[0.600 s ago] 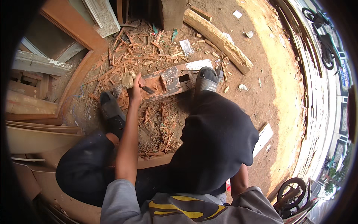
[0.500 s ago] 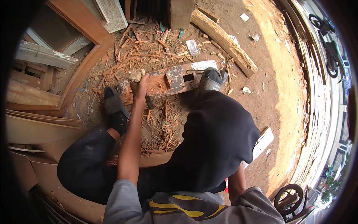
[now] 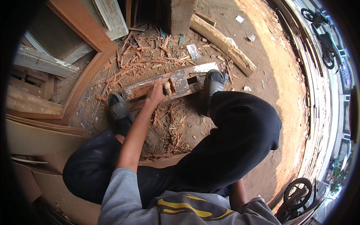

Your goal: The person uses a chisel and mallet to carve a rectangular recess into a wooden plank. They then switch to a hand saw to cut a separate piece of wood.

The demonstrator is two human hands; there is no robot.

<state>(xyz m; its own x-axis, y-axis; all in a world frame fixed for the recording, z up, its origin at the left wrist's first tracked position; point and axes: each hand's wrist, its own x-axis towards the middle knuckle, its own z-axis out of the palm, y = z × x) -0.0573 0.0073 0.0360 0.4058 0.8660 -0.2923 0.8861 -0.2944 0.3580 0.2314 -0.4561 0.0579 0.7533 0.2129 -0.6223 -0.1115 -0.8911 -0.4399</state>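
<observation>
My left hand (image 3: 156,93) is closed on a tool (image 3: 167,89) with a rough, frayed pale end and a dark length, lying sideways over a weathered board (image 3: 182,83) with peeling paint and cut recesses. The board lies on the dirt between my sandalled feet (image 3: 117,105). My right forearm (image 3: 237,193) shows below my raised right knee (image 3: 258,123); that hand is hidden behind the leg. Splintered wood chips (image 3: 170,123) lie around the board.
Old door frames and panels (image 3: 75,26) are piled at the left. A wooden post (image 3: 180,17) and rough timber (image 3: 221,43) lie beyond the board. At the right are long stacked planks (image 3: 309,93), a motorbike (image 3: 322,37) and a wheel (image 3: 296,191).
My left hand has moved right along the board with the tool, which has turned. My right knee has swung outward to the right.
</observation>
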